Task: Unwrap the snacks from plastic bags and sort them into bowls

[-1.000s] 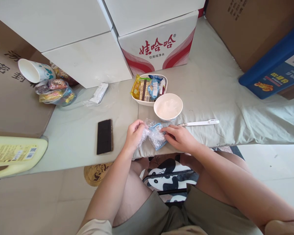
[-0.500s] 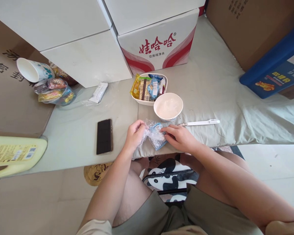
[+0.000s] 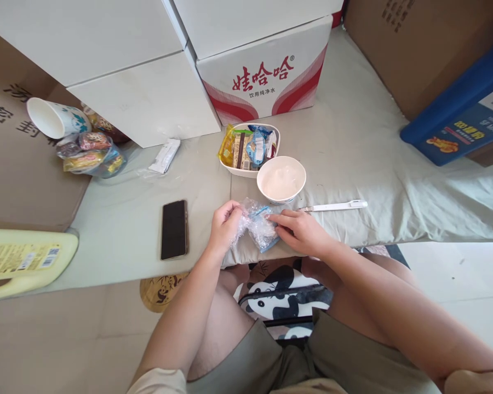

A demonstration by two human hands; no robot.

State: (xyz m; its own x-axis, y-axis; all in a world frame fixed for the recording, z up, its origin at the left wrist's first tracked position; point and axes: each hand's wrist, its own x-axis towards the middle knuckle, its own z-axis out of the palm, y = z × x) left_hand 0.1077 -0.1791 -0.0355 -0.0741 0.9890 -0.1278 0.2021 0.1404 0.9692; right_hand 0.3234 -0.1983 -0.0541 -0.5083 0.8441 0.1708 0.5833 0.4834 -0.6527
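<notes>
A crinkled clear and blue plastic wrapper [image 3: 259, 225] lies at the near edge of the cloth-covered table [image 3: 353, 153]. My left hand [image 3: 225, 225] is closed, pinching the wrapper's left side. From the right, my right hand [image 3: 299, 231] grips its other side with the fingers pressed together. Just behind the wrapper stands a white bowl [image 3: 281, 179] with pale contents. A white dish [image 3: 250, 149] full of wrapped snacks sits behind the bowl.
A white-handled knife [image 3: 334, 206] lies right of the bowl and a black phone [image 3: 174, 229] lies left of my hands. Further left are a bag of snacks [image 3: 91, 155], a tipped paper cup [image 3: 54, 117] and a yellow jug [image 3: 27, 261]. Cartons [image 3: 267, 76] stand behind.
</notes>
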